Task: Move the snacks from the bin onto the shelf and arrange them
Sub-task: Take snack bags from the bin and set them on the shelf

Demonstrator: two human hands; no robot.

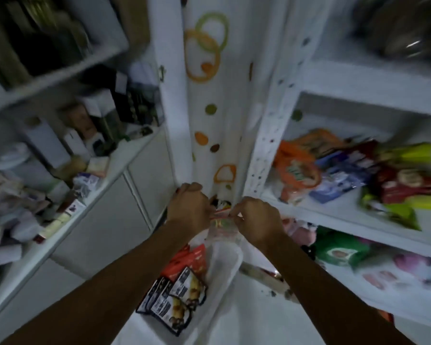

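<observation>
A white bin (230,265) stands on the floor below my hands, with dark snack packets (174,302) and red packets (188,257) in it. Above the bin's far end, my left hand (188,210) and my right hand (258,220) both pinch a small red-and-green snack packet (220,224) between them. To the right, the white shelf (334,210) carries an orange bag (294,173), blue packets (341,180), red packs (406,185) and yellow-green bags (393,210). The view is blurred.
A perforated white post (266,145) edges the shelf. A dotted white curtain (214,100) hangs behind my hands. A cluttered counter with boxes (60,190) runs along the left. The lower shelf holds a green bag (339,250) and pink items.
</observation>
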